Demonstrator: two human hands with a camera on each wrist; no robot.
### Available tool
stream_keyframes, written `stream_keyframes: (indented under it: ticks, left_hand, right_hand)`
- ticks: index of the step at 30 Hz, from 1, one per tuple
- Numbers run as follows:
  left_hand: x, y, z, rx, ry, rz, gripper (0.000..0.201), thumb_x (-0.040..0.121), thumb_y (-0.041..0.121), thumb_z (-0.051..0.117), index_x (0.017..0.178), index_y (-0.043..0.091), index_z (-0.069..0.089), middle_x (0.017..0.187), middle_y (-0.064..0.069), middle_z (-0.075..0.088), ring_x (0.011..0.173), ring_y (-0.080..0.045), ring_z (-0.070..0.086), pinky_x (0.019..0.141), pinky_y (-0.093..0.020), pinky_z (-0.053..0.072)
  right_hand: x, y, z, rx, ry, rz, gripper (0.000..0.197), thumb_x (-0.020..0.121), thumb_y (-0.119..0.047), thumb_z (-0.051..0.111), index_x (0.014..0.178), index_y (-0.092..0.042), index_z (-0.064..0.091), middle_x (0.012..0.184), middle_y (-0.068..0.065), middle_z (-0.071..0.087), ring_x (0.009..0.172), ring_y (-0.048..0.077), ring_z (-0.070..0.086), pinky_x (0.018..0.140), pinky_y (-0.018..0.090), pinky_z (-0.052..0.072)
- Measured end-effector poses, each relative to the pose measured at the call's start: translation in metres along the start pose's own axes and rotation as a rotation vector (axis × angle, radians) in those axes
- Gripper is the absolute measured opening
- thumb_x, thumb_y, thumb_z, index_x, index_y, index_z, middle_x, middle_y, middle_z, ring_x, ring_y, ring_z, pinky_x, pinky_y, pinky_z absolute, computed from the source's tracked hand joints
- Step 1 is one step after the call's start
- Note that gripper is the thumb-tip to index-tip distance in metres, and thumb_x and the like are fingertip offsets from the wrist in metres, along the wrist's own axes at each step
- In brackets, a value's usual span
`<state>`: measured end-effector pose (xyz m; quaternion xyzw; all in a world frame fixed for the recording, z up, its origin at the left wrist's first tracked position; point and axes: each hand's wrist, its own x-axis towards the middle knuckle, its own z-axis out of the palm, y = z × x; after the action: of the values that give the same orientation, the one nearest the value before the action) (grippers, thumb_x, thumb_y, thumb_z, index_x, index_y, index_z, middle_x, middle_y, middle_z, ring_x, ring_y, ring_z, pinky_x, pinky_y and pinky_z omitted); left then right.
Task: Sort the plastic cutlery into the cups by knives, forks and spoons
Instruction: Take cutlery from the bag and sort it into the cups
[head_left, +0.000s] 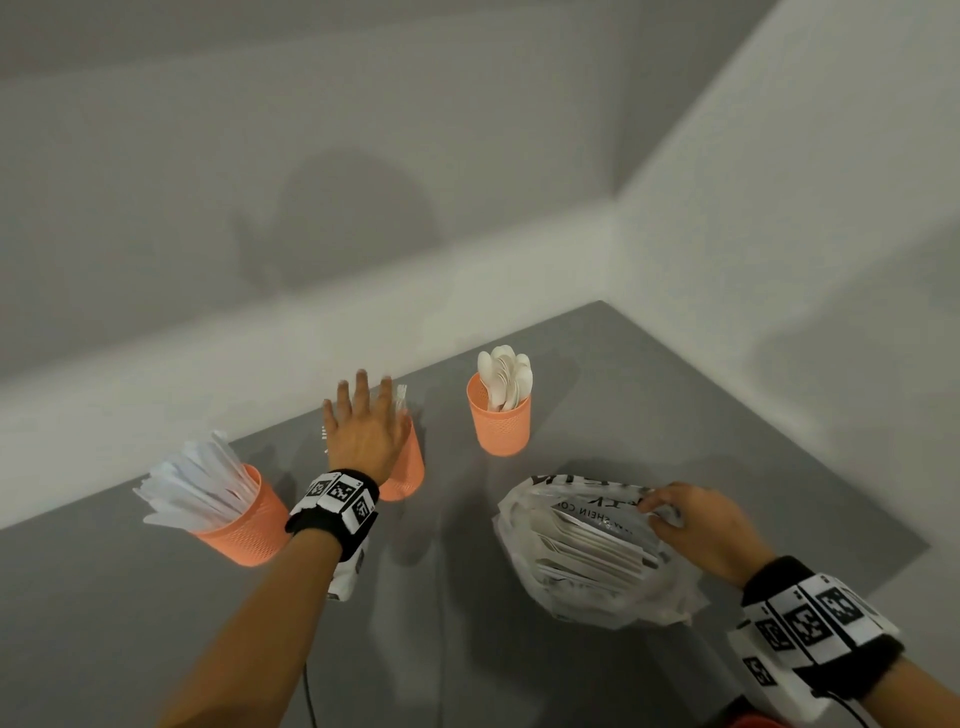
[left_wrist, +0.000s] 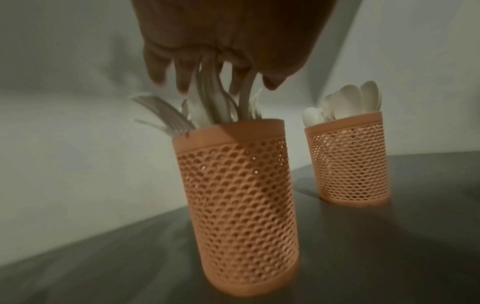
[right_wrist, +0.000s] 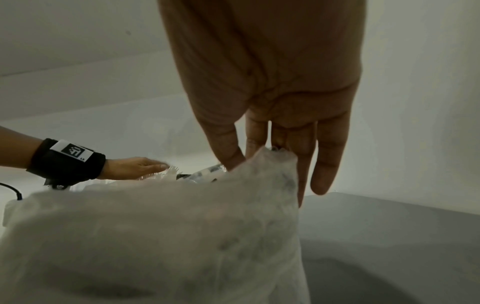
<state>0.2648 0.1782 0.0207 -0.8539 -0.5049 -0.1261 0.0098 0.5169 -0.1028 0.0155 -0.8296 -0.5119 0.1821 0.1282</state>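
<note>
Three orange mesh cups stand on the grey table. The left cup (head_left: 244, 525) holds white knives (head_left: 197, 483), and the far right cup (head_left: 501, 423) holds spoons (head_left: 506, 376). My left hand (head_left: 363, 421) hovers flat with spread, straight fingers over the middle cup (head_left: 410, 467), and mostly hides it from the head view. In the left wrist view the fingers (left_wrist: 182, 78) touch the tops of the forks (left_wrist: 207, 107) standing in that cup (left_wrist: 239, 205). My right hand (head_left: 670, 514) pinches the rim of a translucent plastic bag (head_left: 587, 561) that has white cutlery inside.
The grey table (head_left: 727, 415) sits in a corner of white walls, with its right edge just past the bag. Black cables trail from both wristbands. The spoon cup (left_wrist: 348, 162) stands close to the right of the fork cup.
</note>
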Motion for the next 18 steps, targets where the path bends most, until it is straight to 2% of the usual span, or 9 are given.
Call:
stream_keyframes:
  ticks: [2, 4, 5, 7, 9, 11, 13, 14, 18]
  left_hand:
    - [0.0, -0.004, 0.0, -0.063, -0.084, 0.028, 0.048, 0.098, 0.031, 0.029, 0.119, -0.001, 0.057, 0.14, -0.017, 0.045, 0.136, -0.037, 0.028, 0.109, -0.045, 0.03]
    - [-0.001, -0.011, -0.001, -0.145, -0.094, 0.115, 0.045, 0.095, 0.027, 0.03, 0.102, -0.002, 0.064, 0.119, -0.018, 0.06, 0.128, -0.036, 0.039, 0.099, -0.042, 0.04]
    - [-0.002, -0.015, -0.002, -0.19, -0.082, 0.155, 0.043, 0.092, 0.025, 0.032, 0.102, 0.0, 0.065, 0.111, -0.018, 0.064, 0.124, -0.037, 0.045, 0.094, -0.042, 0.044]
    - [-0.005, -0.024, -0.003, -0.242, -0.046, 0.229, 0.034, 0.087, 0.012, 0.045, 0.116, 0.004, 0.061, 0.114, -0.019, 0.062, 0.116, -0.038, 0.054, 0.088, -0.04, 0.048]
    - [-0.006, -0.029, -0.001, -0.248, -0.039, 0.289, 0.039, 0.085, 0.002, 0.053, 0.124, 0.006, 0.056, 0.126, -0.018, 0.055, 0.113, -0.037, 0.056, 0.089, -0.039, 0.048]
    - [-0.005, -0.027, -0.001, -0.219, -0.054, 0.242, 0.043, 0.092, 0.009, 0.049, 0.134, 0.008, 0.047, 0.144, -0.017, 0.039, 0.122, -0.036, 0.05, 0.095, -0.041, 0.045]
    - [-0.002, -0.022, -0.002, -0.149, -0.095, 0.155, 0.048, 0.097, 0.02, 0.039, 0.143, 0.01, 0.032, 0.154, -0.013, 0.019, 0.129, -0.033, 0.043, 0.1, -0.044, 0.043]
    - [0.0, -0.021, -0.003, -0.093, -0.109, 0.134, 0.05, 0.098, 0.023, 0.036, 0.145, 0.008, 0.028, 0.155, -0.013, 0.017, 0.131, -0.032, 0.04, 0.103, -0.044, 0.04]
    - [0.004, -0.025, -0.002, 0.093, -0.139, 0.108, 0.056, 0.096, 0.025, 0.034, 0.145, 0.001, 0.02, 0.148, -0.014, 0.032, 0.135, -0.029, 0.034, 0.109, -0.042, 0.032]
  right_hand:
    - [-0.001, -0.001, -0.001, 0.003, 0.005, -0.004, 0.024, 0.092, -0.021, 0.052, 0.113, -0.02, 0.064, 0.122, -0.003, 0.062, 0.106, 0.01, 0.058, 0.084, 0.015, 0.035]
    - [-0.001, -0.002, -0.002, 0.011, 0.008, -0.007, 0.023, 0.093, -0.021, 0.051, 0.112, -0.019, 0.065, 0.12, -0.003, 0.062, 0.104, 0.01, 0.058, 0.082, 0.014, 0.033]
    - [-0.001, -0.003, -0.002, 0.014, 0.007, -0.009, 0.023, 0.093, -0.021, 0.051, 0.112, -0.019, 0.065, 0.12, -0.003, 0.062, 0.104, 0.01, 0.057, 0.082, 0.013, 0.033]
    - [-0.002, -0.004, -0.002, 0.02, 0.007, -0.012, 0.024, 0.094, -0.021, 0.05, 0.112, -0.018, 0.065, 0.12, -0.003, 0.062, 0.104, 0.01, 0.057, 0.083, 0.013, 0.033]
    - [-0.002, -0.004, -0.001, 0.021, 0.009, -0.011, 0.023, 0.093, -0.021, 0.051, 0.111, -0.018, 0.065, 0.12, -0.002, 0.063, 0.104, 0.01, 0.058, 0.084, 0.014, 0.036]
    - [-0.002, -0.004, 0.0, 0.022, 0.009, -0.01, 0.023, 0.093, -0.021, 0.051, 0.11, -0.018, 0.066, 0.119, -0.002, 0.064, 0.104, 0.011, 0.059, 0.086, 0.015, 0.037]
    - [-0.001, -0.005, -0.002, 0.019, -0.001, -0.011, 0.023, 0.093, -0.021, 0.052, 0.11, -0.017, 0.066, 0.12, -0.002, 0.063, 0.105, 0.012, 0.059, 0.086, 0.014, 0.036]
    - [-0.001, -0.006, -0.003, 0.017, -0.009, -0.013, 0.023, 0.093, -0.02, 0.052, 0.11, -0.017, 0.066, 0.121, -0.001, 0.063, 0.107, 0.012, 0.059, 0.086, 0.014, 0.035]
    - [-0.001, -0.007, -0.006, 0.004, -0.02, -0.017, 0.025, 0.092, -0.019, 0.053, 0.115, -0.019, 0.063, 0.125, 0.0, 0.061, 0.109, 0.015, 0.058, 0.089, 0.019, 0.038]
